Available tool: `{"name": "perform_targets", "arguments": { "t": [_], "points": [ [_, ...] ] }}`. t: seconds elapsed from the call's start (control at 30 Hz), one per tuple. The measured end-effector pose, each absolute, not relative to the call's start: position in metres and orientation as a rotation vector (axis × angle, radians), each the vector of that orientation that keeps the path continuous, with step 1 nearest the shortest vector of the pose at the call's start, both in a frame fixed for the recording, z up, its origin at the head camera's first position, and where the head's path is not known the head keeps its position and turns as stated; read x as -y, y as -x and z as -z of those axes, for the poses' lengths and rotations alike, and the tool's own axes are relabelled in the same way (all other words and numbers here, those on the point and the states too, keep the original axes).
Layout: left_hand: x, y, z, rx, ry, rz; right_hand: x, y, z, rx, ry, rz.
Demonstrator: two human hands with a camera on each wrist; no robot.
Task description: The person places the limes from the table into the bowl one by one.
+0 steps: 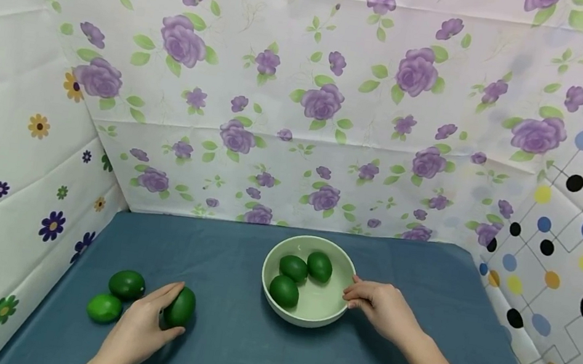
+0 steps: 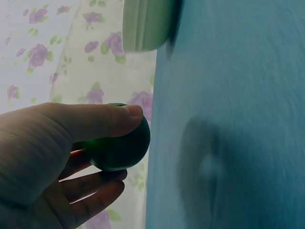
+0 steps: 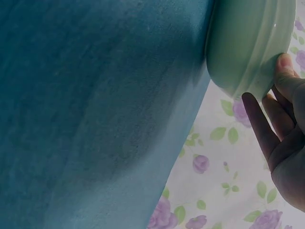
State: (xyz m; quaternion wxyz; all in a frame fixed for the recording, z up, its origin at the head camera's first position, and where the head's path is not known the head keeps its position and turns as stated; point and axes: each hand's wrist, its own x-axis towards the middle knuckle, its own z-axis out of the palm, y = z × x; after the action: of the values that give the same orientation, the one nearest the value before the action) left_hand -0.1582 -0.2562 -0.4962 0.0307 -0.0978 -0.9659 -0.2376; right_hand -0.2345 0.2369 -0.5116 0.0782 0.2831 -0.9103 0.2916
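Observation:
My left hand [image 1: 140, 322] holds a dark green oval fruit [image 1: 180, 307] between thumb and fingers. In the left wrist view this fruit [image 2: 125, 149] is raised off the cloth, its shadow falling beside it. A pale green bowl [image 1: 331, 299] stands near the middle of the table, with 3 dark green fruits [image 1: 284, 292] inside. At the bowl's right rim, my right hand [image 1: 383, 307] grips the edge with thumb and fingertips. The right wrist view shows the thumb and fingers [image 3: 259, 119] against the bowl's outer wall [image 3: 248, 43].
To the left of my left hand, a dark green fruit [image 1: 127, 284] and a brighter green one [image 1: 104, 308] lie close together. A blue cloth [image 1: 244, 356] covers the table. Flower-printed sheets [image 1: 283, 81] rise behind and at the left; a dotted sheet [image 1: 577, 297] hangs at the right.

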Motion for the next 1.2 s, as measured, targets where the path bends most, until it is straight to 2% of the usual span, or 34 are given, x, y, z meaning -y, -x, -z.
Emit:
{"name": "perform_targets", "arguments": {
  "t": [0.43,1.2],
  "points": [
    [0.221,0.163,0.494,2.819,0.443,0.825,-0.247,0.232,0.515,2.758,-1.093,-0.844],
    [0.143,0.174,0.477,2.65,0.782,1.101,-0.249,0.233,0.521,2.631,-1.138,-0.805]
  ]
}}
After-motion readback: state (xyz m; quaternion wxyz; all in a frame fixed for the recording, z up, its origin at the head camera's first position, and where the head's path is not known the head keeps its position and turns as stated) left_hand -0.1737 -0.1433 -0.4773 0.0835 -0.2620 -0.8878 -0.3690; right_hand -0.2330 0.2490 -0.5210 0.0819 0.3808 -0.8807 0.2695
